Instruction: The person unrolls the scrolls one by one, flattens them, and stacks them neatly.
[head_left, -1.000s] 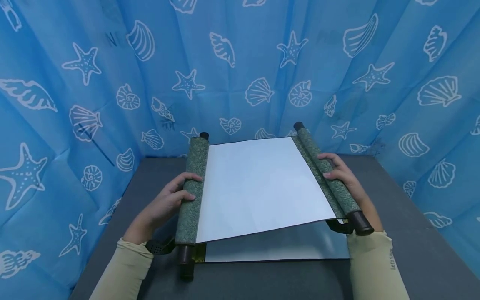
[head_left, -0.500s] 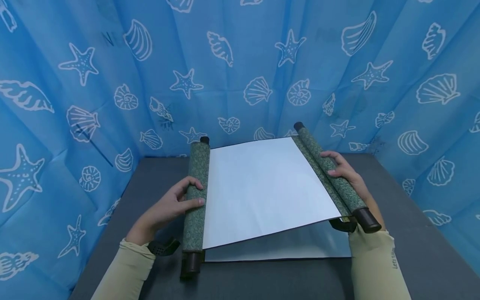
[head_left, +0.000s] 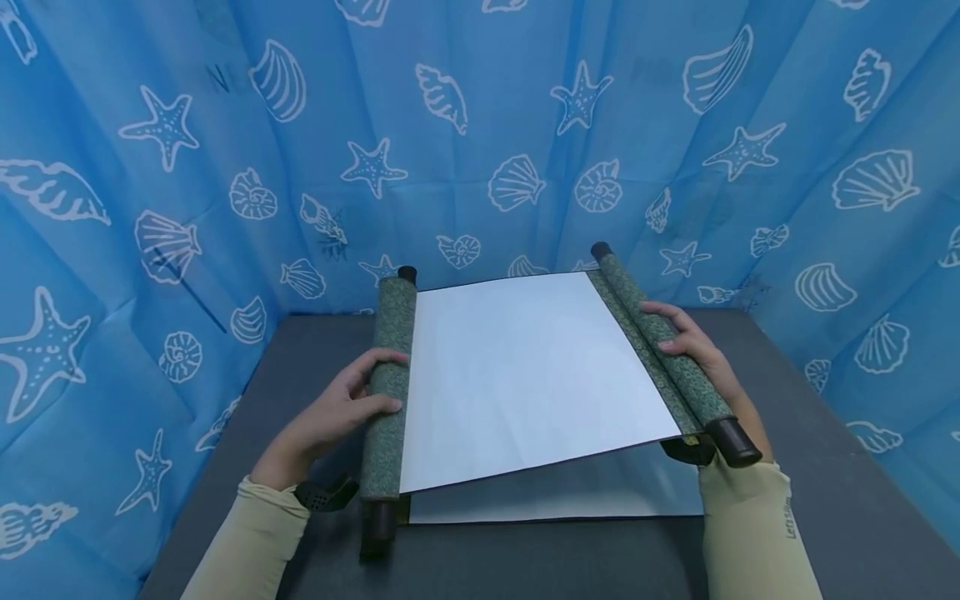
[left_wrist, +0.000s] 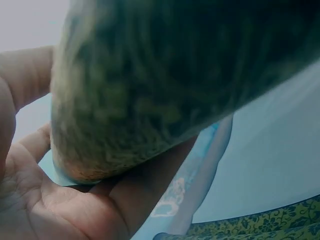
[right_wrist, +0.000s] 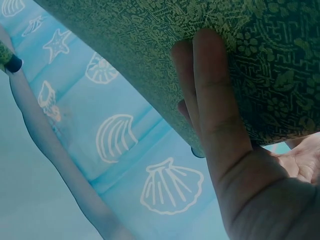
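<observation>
A scroll with a white sheet [head_left: 525, 383] is spread between two green patterned rolls with dark end knobs. My left hand [head_left: 337, 417] grips the left roll [head_left: 386, 454], thumb on top, fingers round its outer side. On the other side my right hand [head_left: 697, 350] holds the right roll [head_left: 686, 383], which is tilted and raised at its near end. Close up, the left wrist view shows the roll [left_wrist: 120, 110] lying across the palm. In the right wrist view, fingers [right_wrist: 215, 90] press along the brocade roll [right_wrist: 270, 65].
Under the raised sheet lies another white stretch [head_left: 555, 496] on the dark grey table [head_left: 540, 562]. A blue curtain [head_left: 480, 125] with white shells and starfish hangs behind and at both sides. Dark straps [head_left: 326, 493] circle the wrists.
The right roll's near end has shifted slightly right. The left roll dipped and moved right, then came partly back up and left. Both hands keep their hold.
</observation>
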